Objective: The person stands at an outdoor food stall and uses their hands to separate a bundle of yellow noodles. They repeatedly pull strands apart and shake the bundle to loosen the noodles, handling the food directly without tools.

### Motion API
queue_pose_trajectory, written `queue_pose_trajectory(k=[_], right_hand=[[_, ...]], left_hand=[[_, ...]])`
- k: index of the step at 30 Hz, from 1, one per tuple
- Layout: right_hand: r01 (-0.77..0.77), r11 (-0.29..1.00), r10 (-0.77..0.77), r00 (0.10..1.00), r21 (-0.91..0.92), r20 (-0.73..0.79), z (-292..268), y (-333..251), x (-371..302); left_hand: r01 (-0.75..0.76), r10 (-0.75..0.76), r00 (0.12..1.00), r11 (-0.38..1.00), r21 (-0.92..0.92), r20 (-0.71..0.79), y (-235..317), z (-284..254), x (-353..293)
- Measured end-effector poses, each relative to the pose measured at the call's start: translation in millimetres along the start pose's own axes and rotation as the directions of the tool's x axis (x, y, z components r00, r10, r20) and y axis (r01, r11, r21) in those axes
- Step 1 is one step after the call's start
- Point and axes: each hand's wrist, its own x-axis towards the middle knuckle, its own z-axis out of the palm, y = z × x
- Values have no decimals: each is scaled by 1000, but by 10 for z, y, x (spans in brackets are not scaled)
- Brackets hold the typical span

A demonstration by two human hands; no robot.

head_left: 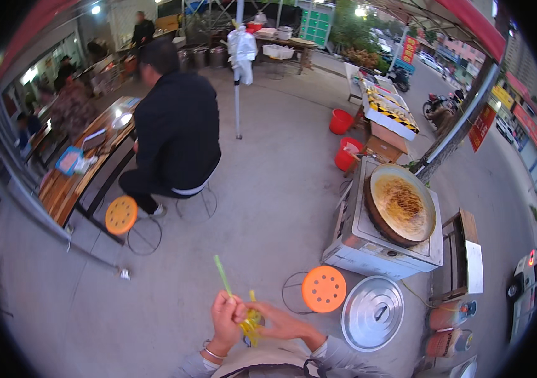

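My left hand [227, 316] is closed in front of my body, with a bracelet at its wrist. From its fingertips a thin light-green stick [222, 273], straw-like or a stalk, points up and away. Just right of it, my right hand [279, 322] curls its fingers around a small bundle of yellow strips [251, 323]. One strip sticks up past the fingers, and the others hang down between the two hands. What the strips are made of is too small to tell. The hands are close together, and the fingers partly hide the bundle.
Ahead right, a large round pan [400, 205] with browned food sits on a metal stove [356, 242]. Nearby are an orange stool [324, 289], a big metal lid [373, 313] and gas cylinders [445, 343]. A seated person [177, 120] is at a wooden table [67, 195] on the left.
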Motion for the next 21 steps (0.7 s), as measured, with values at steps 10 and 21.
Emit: queue_pose_trajectory(k=[10, 21], right_hand=[[-85, 965, 80, 996, -249, -31, -483, 658, 598], [-479, 724, 336, 874, -497, -351, -1702, 1390, 958]], left_hand=[[249, -248, 968, 954, -170, 28, 204, 273, 1012], [-47, 39, 993, 997, 67, 109, 703, 402, 2595]])
